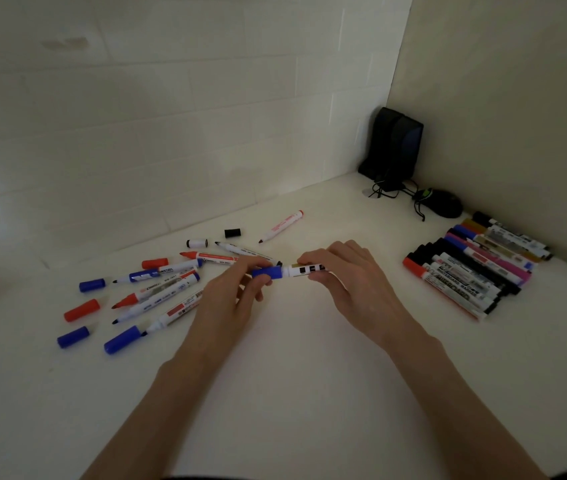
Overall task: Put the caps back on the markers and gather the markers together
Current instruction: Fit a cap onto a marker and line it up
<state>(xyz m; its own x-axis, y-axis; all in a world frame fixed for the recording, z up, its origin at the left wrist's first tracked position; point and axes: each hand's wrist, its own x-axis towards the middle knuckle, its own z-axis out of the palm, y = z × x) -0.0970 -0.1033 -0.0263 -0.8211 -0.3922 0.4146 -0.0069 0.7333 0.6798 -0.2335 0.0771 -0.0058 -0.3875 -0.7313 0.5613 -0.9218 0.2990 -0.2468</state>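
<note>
— Which step is in hand?

— A cap is being pressed on, it is judged. A white marker (309, 270) is held level over the middle of the tabletop (292, 393). Its barrel is pinched in the curled fingers of the right hand (351, 278). The blue cap (267, 273) at its end is gripped between thumb and fingers of the left hand (230, 296). Cap and barrel are seen touching, but whether the cap is fully seated cannot be told.

— What is called for next?

— A firm push along the barrel is likely needed. The marker would then be laid with the row of capped markers (465, 271) near the right edge. No obstacle is seen between the hands and that row.

— And what is left?

— Quite a lot, it appears. Several uncapped markers (157, 299) are scattered toward the left edge, tips bare, some crossing one another. Loose caps (82, 310) in red and blue lie just beside them. A black cap (233, 233) and a red marker (282, 226) lie nearer the back edge. Cap colours would have to be matched to tips, and the crossed markers picked apart with care.

— Anything else about?

— A black speaker (392, 147) stands in the back right corner against the wall. A dark mouse (439, 202) and tangled cable (389, 188) lie near it, close to the far end of the row. Crowding could arise there if the row is extended backward.
</note>
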